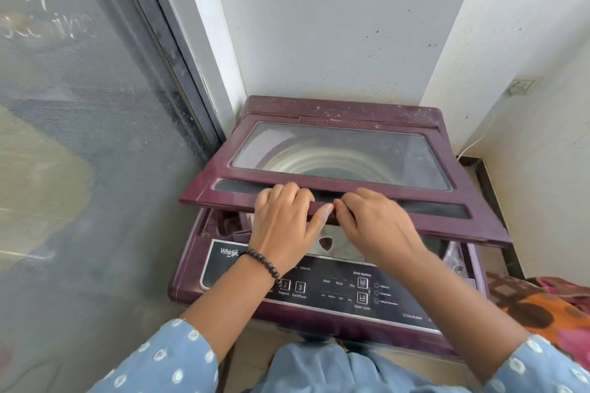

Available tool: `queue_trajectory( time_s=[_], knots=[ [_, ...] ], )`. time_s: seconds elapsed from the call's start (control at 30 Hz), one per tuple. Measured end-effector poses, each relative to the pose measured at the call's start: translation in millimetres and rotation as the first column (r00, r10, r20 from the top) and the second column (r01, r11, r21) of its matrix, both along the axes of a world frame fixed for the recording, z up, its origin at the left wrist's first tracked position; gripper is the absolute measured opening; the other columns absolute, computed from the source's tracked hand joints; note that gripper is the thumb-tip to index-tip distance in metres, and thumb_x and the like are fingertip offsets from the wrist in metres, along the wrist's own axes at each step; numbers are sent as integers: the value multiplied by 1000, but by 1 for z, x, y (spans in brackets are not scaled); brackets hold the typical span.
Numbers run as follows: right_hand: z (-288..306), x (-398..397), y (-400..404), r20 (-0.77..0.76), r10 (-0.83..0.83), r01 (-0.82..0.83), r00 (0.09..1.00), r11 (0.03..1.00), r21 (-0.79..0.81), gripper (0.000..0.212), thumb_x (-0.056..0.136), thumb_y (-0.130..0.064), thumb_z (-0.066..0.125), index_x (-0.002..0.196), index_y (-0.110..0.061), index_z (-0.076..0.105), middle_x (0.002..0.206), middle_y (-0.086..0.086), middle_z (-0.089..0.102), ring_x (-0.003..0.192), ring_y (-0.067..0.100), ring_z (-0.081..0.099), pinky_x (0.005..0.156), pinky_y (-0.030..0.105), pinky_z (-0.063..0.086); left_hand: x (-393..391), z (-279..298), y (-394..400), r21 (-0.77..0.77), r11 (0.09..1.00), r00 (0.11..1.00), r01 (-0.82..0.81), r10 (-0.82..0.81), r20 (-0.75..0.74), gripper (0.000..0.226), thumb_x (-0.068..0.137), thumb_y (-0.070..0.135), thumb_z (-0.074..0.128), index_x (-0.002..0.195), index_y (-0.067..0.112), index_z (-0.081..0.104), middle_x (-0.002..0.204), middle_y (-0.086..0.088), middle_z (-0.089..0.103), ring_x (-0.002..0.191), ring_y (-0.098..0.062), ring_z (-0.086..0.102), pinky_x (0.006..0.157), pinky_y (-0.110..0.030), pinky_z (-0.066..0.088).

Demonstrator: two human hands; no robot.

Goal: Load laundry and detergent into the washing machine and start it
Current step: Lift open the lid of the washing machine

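Note:
A maroon top-loading washing machine [191,277] stands in a corner. Its lid [223,182], with a glass window, is raised a little at the front edge. My left hand [284,220] grips that front edge near the middle, fingers curled over the top and thumb below. Just to its right, my right hand [373,223] grips the same edge. Through the glass I see the steel drum [335,159]. The black control panel [335,290] with its buttons lies below my wrists. Whether anything lies in the drum I cannot tell.
A glass sliding door [79,137] with a dark frame runs along the left. White walls close in behind and to the right. A patterned orange, pink and brown cloth [542,313] lies at the machine's right. A white cable [479,137] hangs on the right wall.

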State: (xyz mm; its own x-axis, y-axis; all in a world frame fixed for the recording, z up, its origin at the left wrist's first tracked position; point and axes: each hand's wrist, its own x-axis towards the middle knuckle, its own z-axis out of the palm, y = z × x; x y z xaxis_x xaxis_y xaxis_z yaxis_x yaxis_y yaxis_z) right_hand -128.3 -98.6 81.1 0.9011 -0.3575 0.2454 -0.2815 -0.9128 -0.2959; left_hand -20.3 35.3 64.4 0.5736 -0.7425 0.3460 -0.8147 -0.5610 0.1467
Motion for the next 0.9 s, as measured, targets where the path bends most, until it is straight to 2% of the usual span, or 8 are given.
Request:
queue_trajectory(
  time_s=[0.1, 0.2, 0.37, 0.5, 0.63, 0.7, 0.8, 0.9],
  knots=[
    [30, 8, -8, 9, -22, 22, 1000, 999, -29, 41, 100, -38, 34, 69, -15, 49, 69, -3, 48, 61, 23, 45, 51, 33, 31, 8, 34, -10, 5, 1000, 1000, 11, -11, -6, 58, 95, 61, 25, 85, 18, 63, 80, 3, 59, 79, -19, 56, 79, -36, 41],
    [51, 17, -18, 36, -20, 22, 999, 999, -43, 52, 95, -50, 25, 70, -15, 54, 68, -4, 51, 61, 22, 50, 50, 33, 39, 16, 65, -19, 52, 998, 998, 32, -30, -47, 69, 91, 65, 13, 88, 19, 64, 86, 4, 61, 85, -17, 56, 83, -36, 40],
    [74, 23, -39, 53, 130, -117, 990, 974, -194, 57, 82, -68, 28, 81, -20, 59, 71, -7, 53, 65, 18, 54, 49, 29, 33, 42, 99, -30, 35, 987, 983, 160, -156, -98, 66, 80, 59, 11, 91, 21, 63, 85, 8, 56, 85, -14, 52, 81, -34, 37],
    [87, 32, -53, 81, 170, -142, 982, 951, -273, 67, 78, -78, 26, 94, -22, 59, 80, -8, 59, 72, 15, 59, 55, 31, 45, 52, 105, -43, -14, 989, 987, 150, -149, 56, 59, 86, 60, 19, 82, 20, 61, 74, 8, 56, 72, -13, 50, 69, -32, 35],
    [95, 43, -63, 170, 183, -118, 968, 934, -336, 59, 80, -74, 33, 78, -18, 54, 66, -7, 55, 57, 17, 54, 44, 28, 33, 62, 105, -57, -99, 986, 973, 132, -109, 205, 54, 94, 60, 25, 75, 19, 55, 66, 7, 58, 63, -18, 56, 60, -33, 39],
    [100, 47, -69, 232, 200, -106, 952, 926, -363, 55, 81, -71, 41, 71, -17, 51, 61, -9, 50, 51, 16, 49, 42, 25, 29, 66, 108, -64, -118, 987, 968, 110, -79, 238, 58, 96, 63, 24, 81, 20, 60, 73, 6, 61, 68, -18, 58, 64, -34, 42],
    [108, 55, -78, 293, 207, -79, 933, 915, -395, 54, 81, -69, 46, 71, -17, 53, 62, -11, 39, 55, 13, 40, 43, 25, 30, 71, 114, -74, -147, 986, 956, 75, -29, 292, 61, 97, 63, 22, 99, 21, 66, 96, 4, 67, 88, -19, 62, 81, -38, 42],
    [114, 65, -88, 335, 224, -60, 915, 898, -436, 54, 81, -69, 48, 72, -16, 57, 63, -6, 49, 58, 17, 47, 45, 28, 37, 77, 121, -84, -172, 984, 951, 52, 4, 308, 59, 98, 61, 24, 114, 21, 65, 127, -3, 62, 119, -24, 56, 104, -49, 35]
  ],
)
